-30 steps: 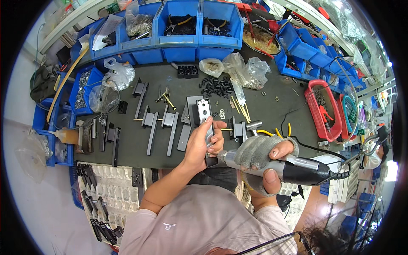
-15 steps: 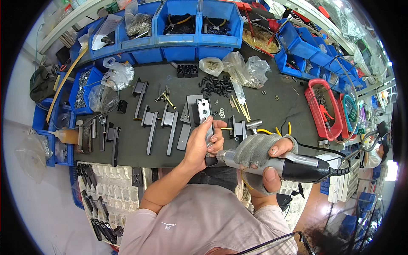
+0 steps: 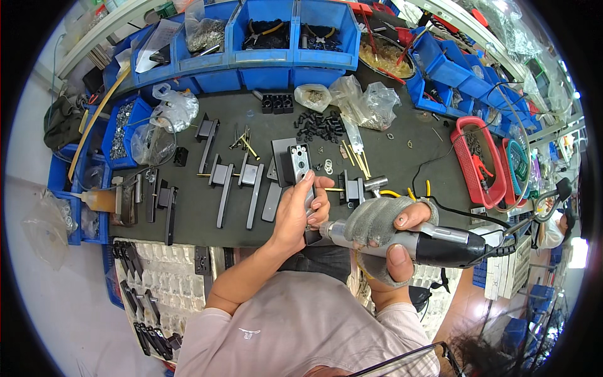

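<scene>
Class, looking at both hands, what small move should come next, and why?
Probably ease the corded power tool gently against the near end of the metal-faced part: the right hand points the tool's nose there, though contact is hard to confirm, and the left hand grips the part, which should steady it.

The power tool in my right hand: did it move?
Yes, a tiny bit: the power tool's black back end shifted up the picture, slightly nearer the red basket.

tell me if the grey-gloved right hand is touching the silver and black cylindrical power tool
Touching. The head view shows the gloved right hand wrapped around the power tool, gripping its silver body.
</scene>
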Tool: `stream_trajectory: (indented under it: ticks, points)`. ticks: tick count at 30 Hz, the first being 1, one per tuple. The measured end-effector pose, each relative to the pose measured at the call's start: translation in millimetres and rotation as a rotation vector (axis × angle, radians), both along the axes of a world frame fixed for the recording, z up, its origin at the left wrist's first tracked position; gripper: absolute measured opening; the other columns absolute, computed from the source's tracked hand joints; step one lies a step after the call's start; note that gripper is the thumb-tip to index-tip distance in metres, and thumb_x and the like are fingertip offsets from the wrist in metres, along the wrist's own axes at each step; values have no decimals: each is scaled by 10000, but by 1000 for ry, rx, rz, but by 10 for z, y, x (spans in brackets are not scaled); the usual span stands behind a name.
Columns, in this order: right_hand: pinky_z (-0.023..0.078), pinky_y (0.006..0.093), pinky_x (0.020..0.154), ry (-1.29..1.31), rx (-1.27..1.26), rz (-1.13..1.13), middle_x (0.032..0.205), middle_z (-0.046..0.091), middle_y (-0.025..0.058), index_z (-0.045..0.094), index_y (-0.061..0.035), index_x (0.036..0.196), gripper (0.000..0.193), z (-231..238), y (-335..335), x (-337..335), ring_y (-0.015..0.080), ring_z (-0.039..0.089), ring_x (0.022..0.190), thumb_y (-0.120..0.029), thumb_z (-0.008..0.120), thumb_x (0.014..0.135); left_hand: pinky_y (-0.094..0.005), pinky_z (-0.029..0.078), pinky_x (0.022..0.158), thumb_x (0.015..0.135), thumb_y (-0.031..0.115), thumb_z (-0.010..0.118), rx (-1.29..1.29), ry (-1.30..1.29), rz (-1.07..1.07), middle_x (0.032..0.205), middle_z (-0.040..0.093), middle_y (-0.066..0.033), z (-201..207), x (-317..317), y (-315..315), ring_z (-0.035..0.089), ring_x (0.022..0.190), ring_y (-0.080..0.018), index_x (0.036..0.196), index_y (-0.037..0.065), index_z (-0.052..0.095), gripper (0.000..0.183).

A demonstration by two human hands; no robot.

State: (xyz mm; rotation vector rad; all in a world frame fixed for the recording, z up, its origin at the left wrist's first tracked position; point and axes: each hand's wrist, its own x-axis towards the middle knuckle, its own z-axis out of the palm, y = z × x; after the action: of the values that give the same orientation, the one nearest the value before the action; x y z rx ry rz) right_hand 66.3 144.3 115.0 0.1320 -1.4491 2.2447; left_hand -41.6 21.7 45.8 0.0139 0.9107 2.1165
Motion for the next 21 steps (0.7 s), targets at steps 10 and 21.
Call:
stream_trajectory:
  ticks: [10,21]
  points:
    - [506,339,714,3,-29,-9,893,585,109,427,-150,1038,459,47,-1,15,226,594,801,-369,777,837,-223,267,478,1055,393,396,36,-59,1,679,380,36,-3,-7,-7,321,482,-54,1082,-18,541,436]
    - [498,337,720,11,1,-14,899,581,106,427,-155,1030,452,7,11,9,221,591,813,-371,774,837,-231,284,491,1054,402,402,29,-38,8,682,386,36,8,8,5,338,499,-55,1100,-11,524,434]
